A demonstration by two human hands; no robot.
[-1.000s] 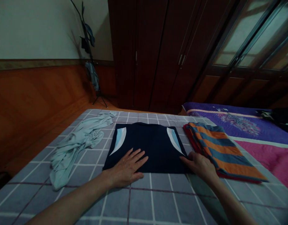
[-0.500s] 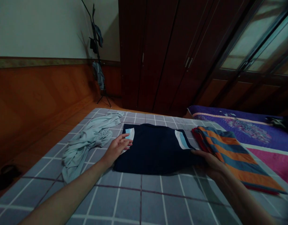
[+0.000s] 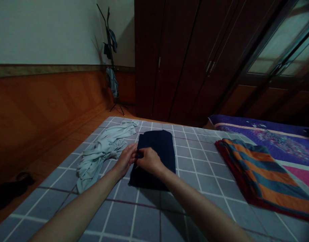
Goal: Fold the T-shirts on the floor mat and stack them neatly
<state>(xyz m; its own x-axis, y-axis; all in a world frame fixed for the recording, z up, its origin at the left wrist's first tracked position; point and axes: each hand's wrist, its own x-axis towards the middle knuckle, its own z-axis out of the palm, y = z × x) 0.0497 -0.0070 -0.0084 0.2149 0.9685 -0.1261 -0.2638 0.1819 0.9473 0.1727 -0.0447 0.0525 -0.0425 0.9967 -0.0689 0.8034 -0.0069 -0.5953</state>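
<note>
A dark navy garment [image 3: 163,144] lies folded into a narrow bundle on the checked bedspread, its kind not clear. My right hand [image 3: 149,159] reaches across it, fingers pinching the cloth along its left edge. Right beside that, my left hand [image 3: 128,158] has its fingers bent in against the same edge, with a bit of dark cloth between the two hands. The fingertips of both hands are partly hidden. A crumpled pale grey-green cloth [image 3: 104,148] lies just left of my left hand.
The grey checked bedspread [image 3: 202,181] spreads under everything. To the right sits a folded orange and blue-grey striped cloth [image 3: 262,168] with dark red beneath. Beyond are a purple patterned bed cover [image 3: 277,134], a dark wardrobe [image 3: 174,60] and a coat stand [image 3: 111,50].
My right hand has brought the garment's right side over to the left, halving its width and covering the white and light-blue patches. My left hand has stayed by the left edge.
</note>
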